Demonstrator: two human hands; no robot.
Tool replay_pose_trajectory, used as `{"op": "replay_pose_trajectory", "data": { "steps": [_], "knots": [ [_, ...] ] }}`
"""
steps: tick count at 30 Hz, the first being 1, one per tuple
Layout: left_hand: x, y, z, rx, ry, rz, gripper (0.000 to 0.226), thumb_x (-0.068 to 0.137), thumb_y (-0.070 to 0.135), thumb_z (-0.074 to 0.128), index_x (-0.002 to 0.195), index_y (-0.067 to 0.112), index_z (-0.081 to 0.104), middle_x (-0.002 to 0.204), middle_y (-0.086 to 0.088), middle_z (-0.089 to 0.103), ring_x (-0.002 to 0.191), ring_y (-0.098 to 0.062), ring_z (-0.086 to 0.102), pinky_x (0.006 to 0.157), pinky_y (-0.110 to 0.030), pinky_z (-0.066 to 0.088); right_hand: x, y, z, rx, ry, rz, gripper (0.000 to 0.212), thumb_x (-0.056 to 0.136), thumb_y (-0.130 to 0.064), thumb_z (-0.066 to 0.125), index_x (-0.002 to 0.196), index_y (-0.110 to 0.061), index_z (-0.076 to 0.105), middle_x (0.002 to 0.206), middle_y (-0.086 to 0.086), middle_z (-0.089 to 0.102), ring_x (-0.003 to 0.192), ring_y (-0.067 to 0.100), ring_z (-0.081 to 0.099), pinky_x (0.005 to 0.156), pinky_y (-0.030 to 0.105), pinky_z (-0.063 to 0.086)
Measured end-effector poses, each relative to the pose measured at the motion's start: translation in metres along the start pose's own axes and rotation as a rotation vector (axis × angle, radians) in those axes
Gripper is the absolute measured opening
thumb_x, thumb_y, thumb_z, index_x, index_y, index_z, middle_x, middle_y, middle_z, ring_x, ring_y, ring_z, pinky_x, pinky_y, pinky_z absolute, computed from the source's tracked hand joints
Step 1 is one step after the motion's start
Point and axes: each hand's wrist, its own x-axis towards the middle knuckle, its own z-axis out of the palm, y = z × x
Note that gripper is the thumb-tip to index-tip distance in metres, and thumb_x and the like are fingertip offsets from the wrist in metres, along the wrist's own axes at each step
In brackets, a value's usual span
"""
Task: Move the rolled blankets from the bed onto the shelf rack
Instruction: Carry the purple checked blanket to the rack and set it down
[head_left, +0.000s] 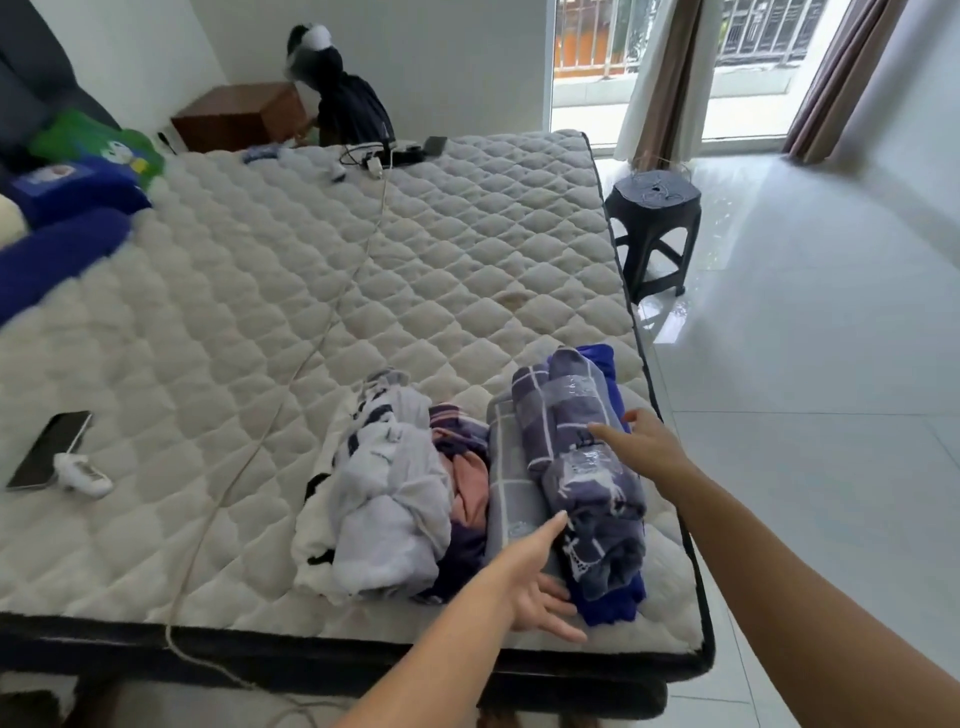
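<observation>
The left hand (535, 582) reaches in from below with its fingers spread wide and straight, the index fingertip touching the near side of the purple checked roll (576, 467) and the other fingers lying against the grey checked blanket (506, 488) beside it. It grips nothing. The right hand (647, 441) comes in from the right, also spread, with its fingers extended over the far side of the same purple roll; whether the fingertips press on the cloth or hover just above it cannot be told. Bands of clear tape are wrapped around the purple roll. It lies on top of a blue blanket (613, 603), whose ends show at both ends of the roll.

These rolls sit at the near right corner of the bed (363, 270), a bare quilted mattress. Just to their left are a bundle with pink and dark purple cloth (465, 483) and a white roll with black marks (379, 499). No writing on any of them can be read.

A thin cable (291, 379) runs across the mattress. A phone (49, 449) lies near the left edge, touching a small white device (83, 475). Blue plush items (67, 218) rest at the far left. A black stool (654, 228) stands on the tiled floor (810, 415) beside the bed, and a brown bedside cabinet (239, 117) stands beyond it.
</observation>
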Motion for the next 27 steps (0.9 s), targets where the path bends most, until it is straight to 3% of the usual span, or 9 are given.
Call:
{"op": "replay_pose_trajectory", "data": {
  "steps": [6,9,11,16,20,24,27],
  "knots": [
    [0.02,0.01,0.01,-0.08,-0.024,0.021,0.105,0.075,0.063,0.065,0.152,0.012,0.017,0.154,-0.027,0.023,0.14,-0.045,0.029,0.102,-0.063,0.04,0.077,0.012,0.016,0.116,-0.141,0.207,0.136,0.036,-0.072,0.078,0.146,-0.008,0.029,0.142,0.014,0.048,0.123,0.034,0.053,0.1,0.049,0.048],
    [0.023,0.015,0.019,-0.083,0.02,0.037,0.097,0.075,0.062,0.066,0.151,0.018,0.022,0.155,-0.024,0.023,0.138,-0.048,0.03,0.101,-0.064,0.041,0.095,0.036,0.029,0.228,-0.213,0.314,0.152,0.018,-0.073,0.083,0.147,-0.012,0.028,0.139,0.013,0.051,0.118,0.035,0.056,0.099,0.049,0.047],
    [0.027,0.016,0.023,-0.093,0.036,0.054,0.096,0.074,0.059,0.068,0.15,0.02,0.024,0.155,-0.021,0.024,0.137,-0.048,0.032,0.101,-0.065,0.04,0.089,0.039,0.026,0.26,-0.252,0.331,0.14,0.022,-0.071,0.085,0.142,-0.015,0.038,0.128,0.012,0.06,0.108,0.033,0.061,0.094,0.047,0.051],
    [0.028,0.019,0.03,-0.082,0.033,0.081,0.084,0.08,0.054,0.066,0.147,0.016,0.033,0.154,-0.017,0.032,0.136,-0.043,0.037,0.103,-0.061,0.038,0.071,0.037,0.011,0.34,-0.288,0.289,0.095,0.056,-0.051,0.083,0.134,-0.01,0.047,0.115,0.014,0.066,0.095,0.031,0.065,0.069,0.037,0.053],
    [0.008,0.023,0.033,-0.04,0.037,0.176,0.061,0.084,0.044,0.066,0.133,0.017,0.045,0.151,-0.015,0.033,0.135,-0.04,0.037,0.102,-0.059,0.041,0.056,0.029,0.008,0.495,-0.305,0.253,0.069,0.061,-0.039,0.083,0.118,-0.005,0.062,0.102,0.017,0.072,0.091,0.033,0.068,0.081,0.043,0.056],
    [-0.022,0.03,0.021,0.031,0.113,0.334,0.068,0.075,0.044,0.075,0.132,0.018,0.049,0.138,-0.012,0.047,0.126,-0.039,0.046,0.094,-0.06,0.048,0.037,-0.006,0.01,0.607,-0.349,0.173,0.069,0.048,-0.039,0.085,0.106,-0.008,0.069,0.1,0.015,0.075,0.095,0.034,0.07,0.092,0.051,0.053],
    [-0.057,0.026,0.005,0.075,0.207,0.446,0.058,0.078,0.046,0.072,0.128,0.022,0.053,0.127,-0.009,0.054,0.119,-0.039,0.053,0.093,-0.058,0.049,0.016,-0.044,0.02,0.642,-0.428,0.09,0.051,0.058,-0.035,0.082,0.101,-0.011,0.071,0.098,0.014,0.075,0.094,0.033,0.07,0.091,0.049,0.054]
  ]
}}
